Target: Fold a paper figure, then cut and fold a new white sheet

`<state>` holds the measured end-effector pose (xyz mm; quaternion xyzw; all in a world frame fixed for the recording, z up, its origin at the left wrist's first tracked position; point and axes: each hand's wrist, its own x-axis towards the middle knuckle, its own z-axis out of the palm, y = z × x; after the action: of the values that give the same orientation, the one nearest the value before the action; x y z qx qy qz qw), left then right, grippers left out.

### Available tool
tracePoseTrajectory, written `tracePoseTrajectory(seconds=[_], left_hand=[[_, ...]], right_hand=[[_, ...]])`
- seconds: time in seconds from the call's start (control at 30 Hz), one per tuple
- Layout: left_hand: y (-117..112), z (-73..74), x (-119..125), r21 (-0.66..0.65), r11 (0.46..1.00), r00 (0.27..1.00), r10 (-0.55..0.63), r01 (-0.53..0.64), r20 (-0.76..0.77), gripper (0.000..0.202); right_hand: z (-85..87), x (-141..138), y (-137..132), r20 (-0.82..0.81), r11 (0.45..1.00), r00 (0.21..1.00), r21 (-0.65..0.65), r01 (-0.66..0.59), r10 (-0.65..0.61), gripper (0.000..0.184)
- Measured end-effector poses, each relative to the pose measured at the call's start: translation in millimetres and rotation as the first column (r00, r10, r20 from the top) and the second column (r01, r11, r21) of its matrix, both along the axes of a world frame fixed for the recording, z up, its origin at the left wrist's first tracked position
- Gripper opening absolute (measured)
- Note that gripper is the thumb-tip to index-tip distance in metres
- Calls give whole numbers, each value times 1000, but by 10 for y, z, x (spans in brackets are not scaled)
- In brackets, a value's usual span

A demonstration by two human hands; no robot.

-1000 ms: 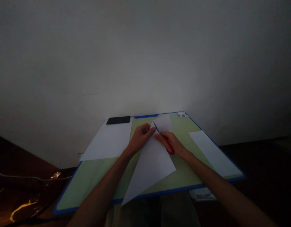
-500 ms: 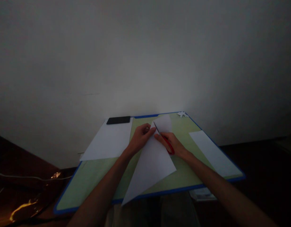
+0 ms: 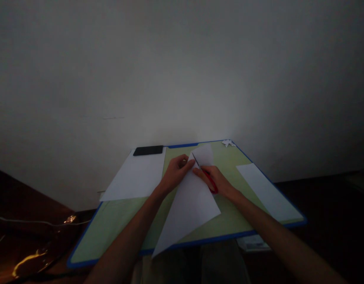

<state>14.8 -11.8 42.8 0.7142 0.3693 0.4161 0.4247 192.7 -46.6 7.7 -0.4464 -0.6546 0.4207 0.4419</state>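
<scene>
A folded white paper triangle [image 3: 190, 205] lies across a green cutting mat [image 3: 117, 221] with a blue edge. My left hand [image 3: 174, 173] pinches the paper near its upper part, fingers closed on it. My right hand [image 3: 216, 179] grips red-handled scissors [image 3: 204, 173]. Their blades are in the paper just right of my left fingers, below a small upper flap [image 3: 204, 154].
A white sheet [image 3: 136, 175] lies at the mat's left, with a black phone [image 3: 148, 150] at its far end. A white paper strip [image 3: 267, 191] lies on the right. A small paper scrap [image 3: 228, 142] sits at the far corner. A pale wall stands behind.
</scene>
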Motion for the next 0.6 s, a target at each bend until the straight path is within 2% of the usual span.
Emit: tracePoseTrajectory(seconds=[0.2,0.6], left_hand=[[31,23,-6,40,997,998,60,-61,21,39],[44,33,-10,-28,997,988,72,-69,133,36]], right_hand=[[11,-7,1,39,1000,999,12,21,-21,51],[-2,-16,-2,46,999,998,6,42,-42,52]])
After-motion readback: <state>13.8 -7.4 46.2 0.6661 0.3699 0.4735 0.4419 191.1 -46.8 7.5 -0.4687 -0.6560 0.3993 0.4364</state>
